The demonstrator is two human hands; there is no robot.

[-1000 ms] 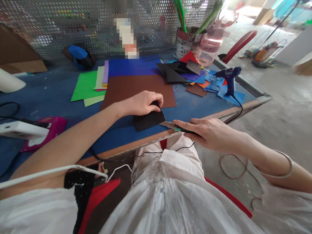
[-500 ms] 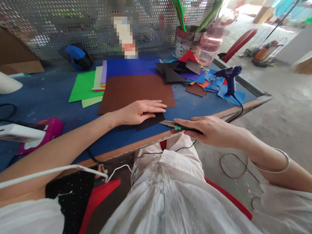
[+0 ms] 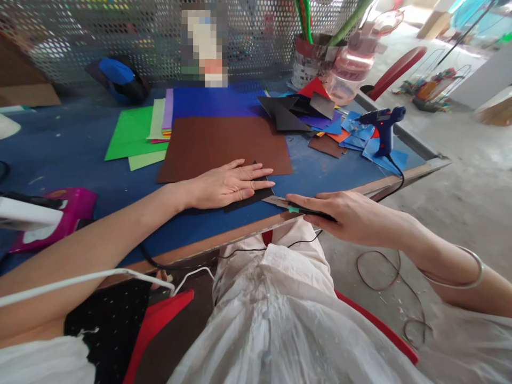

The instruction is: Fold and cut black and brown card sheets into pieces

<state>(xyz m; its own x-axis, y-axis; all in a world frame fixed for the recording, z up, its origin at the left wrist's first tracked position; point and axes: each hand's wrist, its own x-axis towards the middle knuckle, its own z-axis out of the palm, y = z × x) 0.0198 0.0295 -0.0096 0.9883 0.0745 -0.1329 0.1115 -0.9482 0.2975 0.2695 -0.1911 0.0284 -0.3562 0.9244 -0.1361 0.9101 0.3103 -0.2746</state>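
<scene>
The wearer's crinkled white clothing (image 3: 272,309) is nearest, below the wood-edged blue table (image 3: 72,144). Just over the table's near edge, the right hand (image 3: 346,216) has its fingers closed round a slim dark-handled utility knife with a green part (image 3: 294,209), the index finger stretched along it. The blade points left, its tip at the right side of a piece of black paper (image 3: 248,201); whether they touch cannot be told. The left hand (image 3: 228,184) lies flat on that paper near the table's front, fingers extended and slightly spread, gripping nothing. Beyond is a large brown rectangular sheet (image 3: 224,144), with bright green sheets (image 3: 130,133) to its left. A dark blue glue gun (image 3: 384,130) stands at the right, near angular black paper scraps (image 3: 286,114). Farther back are a translucent pink bottle (image 3: 352,69) and a perforated metal panel (image 3: 140,37).
</scene>
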